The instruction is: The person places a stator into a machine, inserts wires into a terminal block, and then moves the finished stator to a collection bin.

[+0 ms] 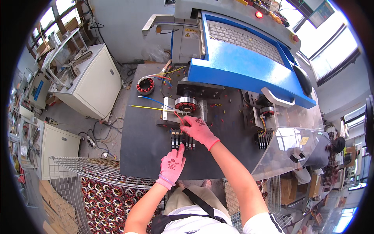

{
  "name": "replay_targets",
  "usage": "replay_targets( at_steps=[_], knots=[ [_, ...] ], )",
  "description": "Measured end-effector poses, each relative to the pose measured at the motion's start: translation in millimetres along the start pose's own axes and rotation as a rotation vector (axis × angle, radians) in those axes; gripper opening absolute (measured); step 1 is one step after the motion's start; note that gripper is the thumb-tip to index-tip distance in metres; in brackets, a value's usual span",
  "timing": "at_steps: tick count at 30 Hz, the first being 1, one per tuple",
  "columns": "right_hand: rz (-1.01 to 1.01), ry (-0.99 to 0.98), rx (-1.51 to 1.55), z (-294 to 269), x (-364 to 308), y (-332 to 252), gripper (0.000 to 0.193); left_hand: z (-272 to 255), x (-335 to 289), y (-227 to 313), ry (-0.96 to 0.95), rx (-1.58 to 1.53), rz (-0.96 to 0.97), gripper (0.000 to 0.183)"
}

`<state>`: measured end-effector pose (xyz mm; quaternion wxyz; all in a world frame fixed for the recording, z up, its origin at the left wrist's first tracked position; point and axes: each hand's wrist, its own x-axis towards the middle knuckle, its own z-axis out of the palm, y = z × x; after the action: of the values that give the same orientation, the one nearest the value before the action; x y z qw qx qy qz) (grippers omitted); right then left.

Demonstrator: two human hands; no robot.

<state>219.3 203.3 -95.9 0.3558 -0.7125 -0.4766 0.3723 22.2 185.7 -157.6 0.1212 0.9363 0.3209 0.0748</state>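
A motor stator [186, 104] with red windings sits in a metal fixture [202, 110] on the dark table. Yellow and blue wires [150, 107] stretch from it to the left. In a pink glove, my right hand [198, 130] pinches a red wire [179, 117] just in front of the stator. My left hand [172, 165], also gloved, has its index finger stretched out onto a row of black clip terminals [177, 139]; its other fingers are partly bent. The fingertip hides part of that row. No held object shows in the left hand.
Another stator [145, 85] with loose wires lies at the table's back left. Behind the fixture stands a blue machine cover [249, 74] with a keyboard. A second fixtured stator [267, 111] sits to the right, near a clear panel [278, 150]. A wire basket [105, 165] holds many stators below.
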Motion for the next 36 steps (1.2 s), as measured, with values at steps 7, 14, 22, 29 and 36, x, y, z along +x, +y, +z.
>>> replay_targets(
  at_steps=[7,14,22,29,36],
  knots=[
    [-0.167,0.053,-0.276,9,5,19,0.019,20,-4,-4,-0.014,0.154,0.050,0.059],
    [-0.181,0.121,-0.321,22,4,28,0.020,-16,9,0,0.065,-0.375,-0.084,0.039],
    [0.223,-0.157,0.630,3,-5,-14,0.037,-108,127,-52,0.477,-1.832,-0.357,0.073],
    [0.180,-0.233,0.662,-1,8,-25,0.022,-73,9,-7,0.134,-1.491,-0.116,0.042],
    [0.085,-0.020,0.006,2,-1,-13,0.023,-30,-4,-9,0.222,-0.560,-0.156,0.050]
  ],
)
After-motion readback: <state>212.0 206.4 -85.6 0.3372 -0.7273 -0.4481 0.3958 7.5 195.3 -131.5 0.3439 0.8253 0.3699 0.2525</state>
